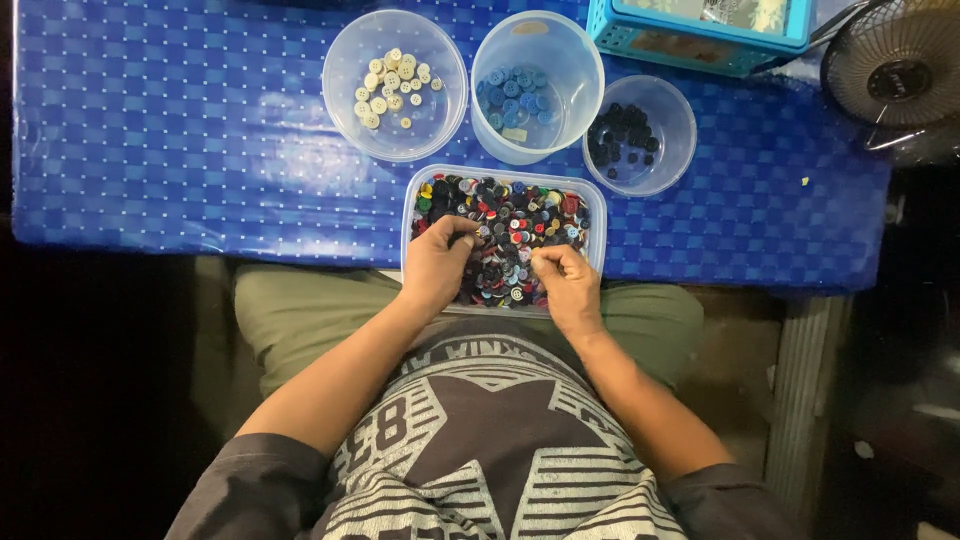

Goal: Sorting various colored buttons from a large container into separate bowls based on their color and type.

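So my left hand [437, 262] and right hand [566, 283] pinch mixed buttons [510, 225] in the rectangular tub [597, 215], long side running left-right on a blue checkered tablecloth [180, 130], dim room.

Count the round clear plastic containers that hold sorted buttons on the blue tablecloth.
3. The left round container holds cream buttons, the middle round container holds blue ones, and the right round container holds dark ones. All stand behind the rectangular tub of mixed buttons. None seems hidden.

teal basket [700, 30] | top right | flat packets inside, labels unclear
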